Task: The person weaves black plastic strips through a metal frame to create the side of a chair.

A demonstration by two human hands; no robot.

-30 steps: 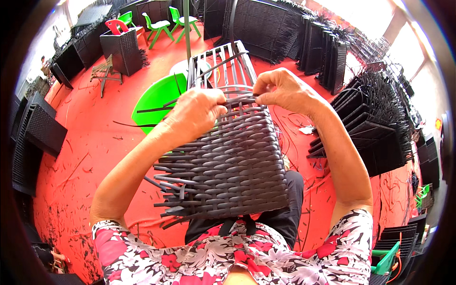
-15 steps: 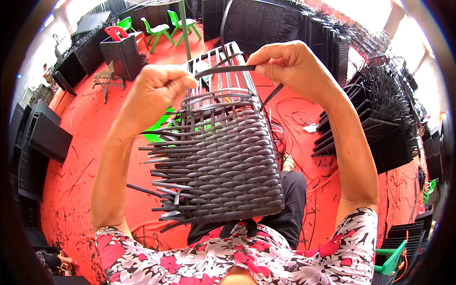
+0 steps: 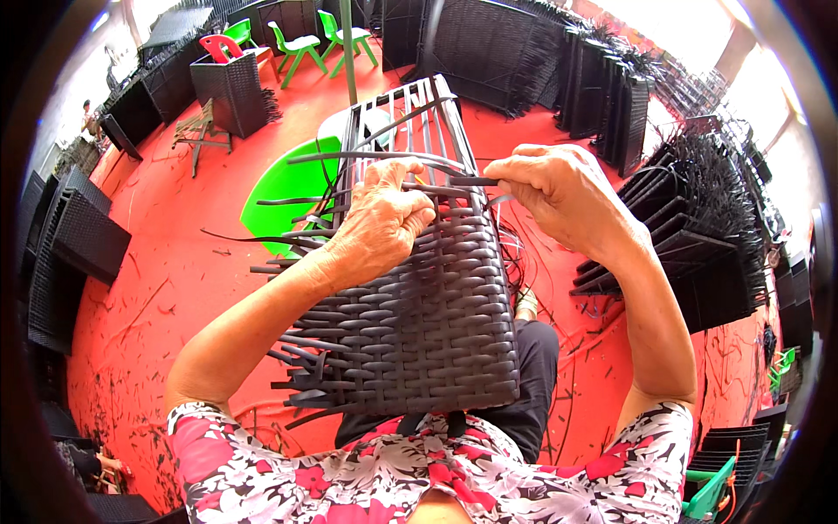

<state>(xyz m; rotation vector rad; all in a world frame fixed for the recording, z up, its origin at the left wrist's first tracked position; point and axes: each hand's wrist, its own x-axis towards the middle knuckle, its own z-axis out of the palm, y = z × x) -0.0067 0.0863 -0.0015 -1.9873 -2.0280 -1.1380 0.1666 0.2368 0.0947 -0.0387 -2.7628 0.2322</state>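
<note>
A half-woven black wicker panel (image 3: 410, 341) on a slatted frame lies across my lap, its upper end still bare slats. Flat black strips stick out along its left side. My right hand (image 3: 559, 192) pinches a black wicker strip (image 3: 471, 181) just past the frame's right edge. Over the upper part of the weave, my left hand (image 3: 384, 218) is closed, with curled fingers on the strip where it crosses the slats. My palm and fingers partly hide the strip there. Another loose strip end (image 3: 305, 158) juts out to the left above this hand.
A green plastic chair (image 3: 288, 188) stands behind the panel on the red floor (image 3: 166, 306). Stacked black wicker panels (image 3: 690, 218) rise at the right, others (image 3: 74, 227) at the left. Small green chairs (image 3: 297, 48) and a wicker box (image 3: 229, 96) stand farther back. Strip scraps litter the floor.
Both hands have come down toward the weave. My left hand has moved right, onto the slats, and the strip formerly stretched above the frame now lies across it.
</note>
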